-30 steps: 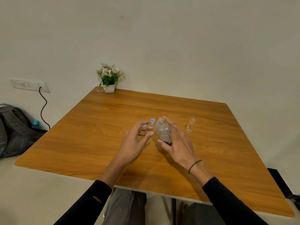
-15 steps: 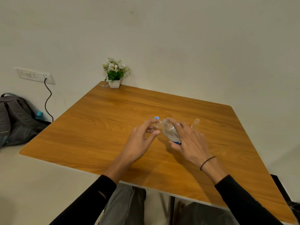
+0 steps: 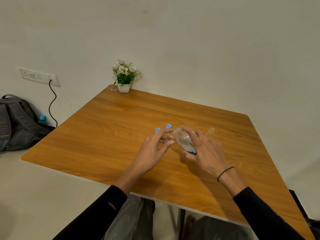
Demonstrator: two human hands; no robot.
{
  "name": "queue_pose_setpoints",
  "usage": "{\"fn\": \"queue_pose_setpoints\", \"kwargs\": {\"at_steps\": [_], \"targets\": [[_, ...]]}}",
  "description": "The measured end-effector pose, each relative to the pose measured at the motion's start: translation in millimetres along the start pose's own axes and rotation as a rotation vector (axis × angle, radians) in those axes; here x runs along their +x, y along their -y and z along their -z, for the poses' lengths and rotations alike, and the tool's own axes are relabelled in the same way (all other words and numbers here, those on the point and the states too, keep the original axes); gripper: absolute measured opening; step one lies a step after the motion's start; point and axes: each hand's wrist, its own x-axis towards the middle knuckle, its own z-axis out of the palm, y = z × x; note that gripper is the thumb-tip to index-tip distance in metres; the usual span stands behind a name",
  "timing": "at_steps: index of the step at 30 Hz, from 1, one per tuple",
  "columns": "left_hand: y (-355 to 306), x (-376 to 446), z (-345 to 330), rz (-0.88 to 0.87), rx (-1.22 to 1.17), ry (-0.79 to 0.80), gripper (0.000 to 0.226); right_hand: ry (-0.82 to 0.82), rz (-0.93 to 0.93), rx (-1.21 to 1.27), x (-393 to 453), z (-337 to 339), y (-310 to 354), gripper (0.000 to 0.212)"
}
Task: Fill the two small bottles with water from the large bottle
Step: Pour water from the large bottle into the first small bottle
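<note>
— Head view first, far left: what do you make out?

— A grey backpack (image 3: 15,122) slumped against the wall, a white socket strip (image 3: 37,77) above it with a black cable (image 3: 52,104) hanging down. Then the wooden table (image 3: 107,135), with a small white pot of white flowers (image 3: 125,77) at its far corner.

— And near the middle?

— Two little blue caps (image 3: 162,128) sit on the wood, just beyond the left hand (image 3: 153,149). That hand pinches a small clear bottle (image 3: 171,135) between thumb and fingers; it stands upright, open-mouthed, mostly hidden by the fingers, so I cannot tell how much is in it.

— The big one?

— The large clear plastic bottle (image 3: 184,142), uncapped, with a blue band at its base, is gripped by the right hand (image 3: 207,153), fingers wrapped over its side. It leans left, its neck touching or nearly touching the small bottle's mouth. Its contents look pale and hazy.

— Further right?

— A second small clear bottle (image 3: 210,132) stands alone, open, just past the right hand's fingers. A black band (image 3: 225,173) circles that wrist.
</note>
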Motion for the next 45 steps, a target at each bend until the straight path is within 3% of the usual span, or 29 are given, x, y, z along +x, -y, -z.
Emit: {"fn": "queue_pose_setpoints", "kwargs": {"at_steps": [45], "targets": [[3.7,5.8,-3.0,-0.059,0.033,0.016,0.037,0.142,0.106,-0.221,10.5,37.6,-14.7,0.093]]}}
